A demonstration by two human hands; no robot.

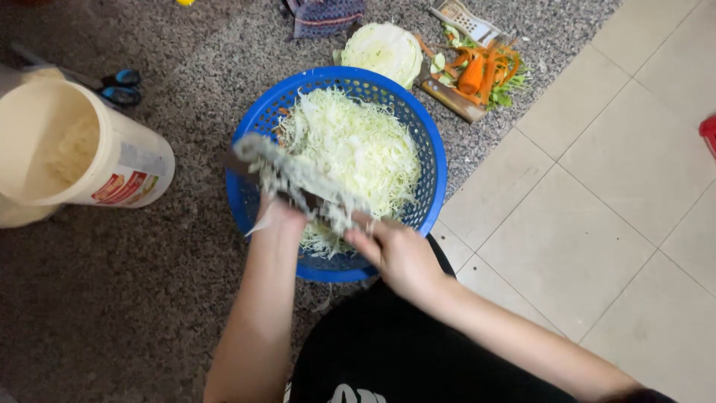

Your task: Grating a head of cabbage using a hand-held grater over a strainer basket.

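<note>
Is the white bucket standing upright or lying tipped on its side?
Tipped. The white bucket lies on the dark floor with its open mouth facing sideways toward the camera; its inside wall shows.

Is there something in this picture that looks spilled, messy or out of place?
Yes. The cream bucket lies tipped on its side on the speckled floor. Carrot peelings spill over the cutting board, and shreds cling to the blade held by both hands, left hand and right hand, over the blue basket.

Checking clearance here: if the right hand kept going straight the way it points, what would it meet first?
Probably the shredded cabbage in the blue basket; the right hand points up-left over it, though height is unclear.
</note>
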